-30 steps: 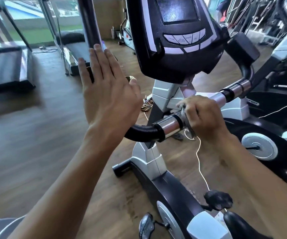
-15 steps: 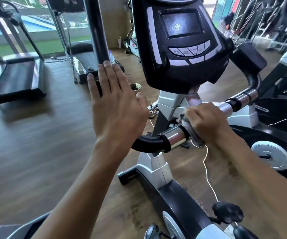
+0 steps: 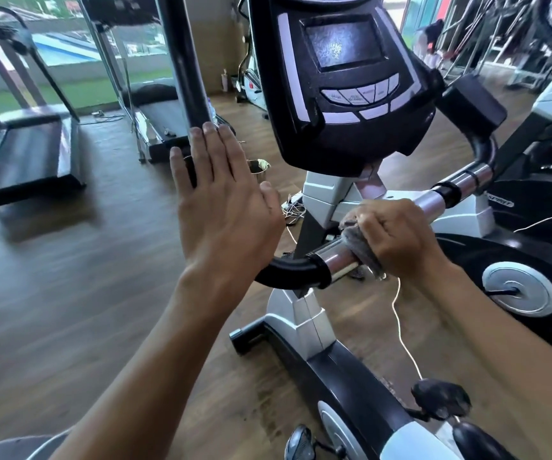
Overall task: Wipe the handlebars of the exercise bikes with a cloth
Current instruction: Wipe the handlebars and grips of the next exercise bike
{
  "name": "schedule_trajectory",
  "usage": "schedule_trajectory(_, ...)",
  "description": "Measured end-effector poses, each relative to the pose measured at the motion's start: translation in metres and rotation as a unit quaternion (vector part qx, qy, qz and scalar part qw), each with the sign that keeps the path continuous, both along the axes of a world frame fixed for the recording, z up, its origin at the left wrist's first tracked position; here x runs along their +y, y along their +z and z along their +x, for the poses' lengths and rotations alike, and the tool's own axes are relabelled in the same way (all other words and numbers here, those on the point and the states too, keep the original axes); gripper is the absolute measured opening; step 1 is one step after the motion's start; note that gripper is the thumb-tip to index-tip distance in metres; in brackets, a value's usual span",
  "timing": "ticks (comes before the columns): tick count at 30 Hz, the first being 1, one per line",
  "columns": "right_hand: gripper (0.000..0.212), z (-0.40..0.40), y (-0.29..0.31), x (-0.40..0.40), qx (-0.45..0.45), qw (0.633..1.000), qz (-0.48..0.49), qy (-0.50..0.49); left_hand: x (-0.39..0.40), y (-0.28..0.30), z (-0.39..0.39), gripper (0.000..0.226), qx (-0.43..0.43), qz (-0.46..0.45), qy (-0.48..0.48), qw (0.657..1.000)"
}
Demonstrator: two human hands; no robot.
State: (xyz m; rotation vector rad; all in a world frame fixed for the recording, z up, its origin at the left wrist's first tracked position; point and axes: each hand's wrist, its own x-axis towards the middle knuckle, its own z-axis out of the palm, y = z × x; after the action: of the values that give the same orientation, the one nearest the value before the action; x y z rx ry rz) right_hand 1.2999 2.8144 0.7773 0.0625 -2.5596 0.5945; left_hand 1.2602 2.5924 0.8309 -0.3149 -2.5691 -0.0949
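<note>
Head view: our right hand clamps the cloth around the chrome handlebar under the console; left hand flat, fingers straight, holding nothing. We should keep the wrap tight and twist along the bar.

dark wood-plank floor runs back to tall windows showing daylight and green outside. two treadmills stand at the windows. a beige wall fills the far corner.
</note>
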Motion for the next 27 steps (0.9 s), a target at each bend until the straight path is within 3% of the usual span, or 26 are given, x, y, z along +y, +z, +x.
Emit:
schedule_trajectory(3,0.05,0.006,-0.004,-0.023,0.012,0.998,0.052,-0.02,0.006,0.0,-0.001,0.075,-0.001,-0.001,0.014,1.0)
schedule_trajectory(6,0.047,0.018,-0.004,-0.064,-0.002,0.992,0.112,0.054,0.004,0.0,0.0,0.075,-0.005,0.002,0.009,1.0)
schedule_trajectory(9,0.051,0.014,0.004,-0.045,-0.032,0.989,0.104,0.103,-0.003,0.0,0.003,0.077,-0.018,0.002,-0.014,1.0)
schedule_trajectory(13,0.056,0.006,0.007,-0.009,-0.042,0.998,0.046,0.029,-0.007,0.0,0.004,0.077,-0.022,-0.008,-0.035,0.999)
schedule_trajectory(16,0.049,0.015,-0.005,-0.032,0.015,0.998,0.049,-0.042,-0.01,-0.001,0.004,0.077,-0.014,-0.017,-0.043,0.999)
schedule_trajectory(21,0.044,0.037,-0.014,-0.106,0.045,0.993,0.103,-0.021,-0.008,-0.003,0.004,0.077,-0.013,-0.015,-0.051,0.999)
schedule_trajectory(25,0.059,0.015,0.02,-0.116,-0.055,0.991,0.119,0.033,-0.012,0.003,0.003,0.075,-0.037,0.005,-0.073,0.997)
schedule_trajectory(27,0.06,0.012,0.019,-0.112,-0.055,0.988,0.131,0.052,-0.025,0.013,-0.002,0.068,-0.069,0.026,-0.11,0.991)
